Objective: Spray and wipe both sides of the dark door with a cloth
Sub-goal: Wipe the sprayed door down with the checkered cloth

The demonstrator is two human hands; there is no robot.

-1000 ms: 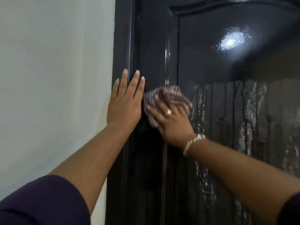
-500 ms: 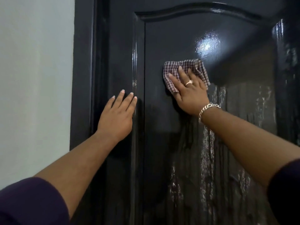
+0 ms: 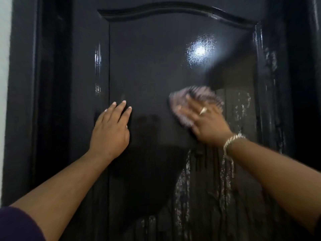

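glistening streaks [image 3: 182, 180] down the dark door [image 3: 147, 58] beside pale wall [image 3: 3, 66]

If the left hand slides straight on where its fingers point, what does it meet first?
The left hand lies flat on the door, fingers pointing up. Only bare door lies ahead, so it would probably meet the curved trim at the top.
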